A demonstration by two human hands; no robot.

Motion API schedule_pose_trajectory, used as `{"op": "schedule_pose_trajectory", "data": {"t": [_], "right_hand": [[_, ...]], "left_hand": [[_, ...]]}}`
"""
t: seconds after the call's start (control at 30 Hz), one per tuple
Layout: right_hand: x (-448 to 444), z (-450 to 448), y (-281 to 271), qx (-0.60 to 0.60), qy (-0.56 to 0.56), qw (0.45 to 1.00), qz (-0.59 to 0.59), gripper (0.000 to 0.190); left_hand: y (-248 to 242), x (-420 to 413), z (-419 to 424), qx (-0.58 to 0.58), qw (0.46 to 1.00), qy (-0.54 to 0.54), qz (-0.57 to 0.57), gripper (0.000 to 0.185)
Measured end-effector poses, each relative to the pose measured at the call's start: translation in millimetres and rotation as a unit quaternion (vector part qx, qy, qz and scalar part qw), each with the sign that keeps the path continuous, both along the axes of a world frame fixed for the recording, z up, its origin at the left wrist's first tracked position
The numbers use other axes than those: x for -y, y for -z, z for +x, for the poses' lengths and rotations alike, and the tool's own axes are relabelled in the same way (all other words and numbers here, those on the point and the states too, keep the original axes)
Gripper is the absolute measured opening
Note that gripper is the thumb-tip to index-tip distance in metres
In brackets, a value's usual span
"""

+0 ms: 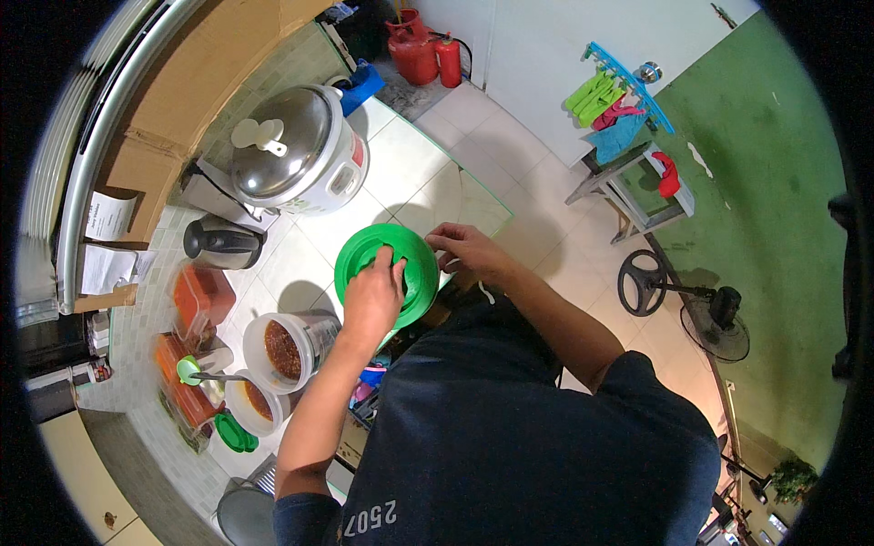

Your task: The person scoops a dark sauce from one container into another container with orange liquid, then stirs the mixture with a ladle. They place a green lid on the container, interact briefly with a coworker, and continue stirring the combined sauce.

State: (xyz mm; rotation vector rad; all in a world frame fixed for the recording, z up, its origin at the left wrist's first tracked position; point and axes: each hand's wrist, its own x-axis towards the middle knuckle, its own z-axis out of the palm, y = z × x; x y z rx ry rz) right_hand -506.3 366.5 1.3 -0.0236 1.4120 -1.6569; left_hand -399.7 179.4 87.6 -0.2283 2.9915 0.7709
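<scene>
A round green plastic lid (351, 240) with a recessed centre lies near the counter's front edge, before me. What is under it is hidden. My left hand (374, 295) reaches over its top, with fingers hooked into the recess and gripping the raised part. At the lid's right rim is my right hand (466, 251), fingers bent; whether they pinch the rim or only touch it is unclear. Left of my left wrist stands a clear plastic tub (321, 338) of chunky red-brown sauce (283, 349). Beside it, a smaller tub (239, 416) holds similar sauce.
A rice cooker (328, 174) stands at the back, near an electric kettle (229, 244). A ladle (222, 377) lies across the smaller tub. Orange-red containers (205, 297) line the wall. Beyond the tiled counter's edge (478, 188), a step stool (635, 198) and fan (717, 324) occupy the floor.
</scene>
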Motion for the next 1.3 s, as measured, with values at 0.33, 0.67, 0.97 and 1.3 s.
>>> {"op": "schedule_pose_trajectory", "data": {"t": [0.33, 0.67, 0.97, 1.3], "right_hand": [[0, -2, 15, 0.005, 0.008, 1.0, -0.01, 0.03], [-3, 8, -7, 0.044, 0.03, 0.998, -0.026, 0.028], [0, 21, -16, -0.205, -0.018, 0.978, 0.033, 0.069], [-8, -4, -12, -0.154, -0.039, 0.987, -0.037, 0.064]], "left_hand": [[-71, 22, 3, -0.033, 0.984, 0.163, -0.059, 0.026], [-45, 22, 10, 0.004, 0.984, 0.131, -0.122, 0.047], [-22, 18, 21, -0.063, 0.988, 0.107, -0.09, 0.058], [-9, 9, 29, -0.098, 0.993, 0.023, -0.056, 0.058]]}}
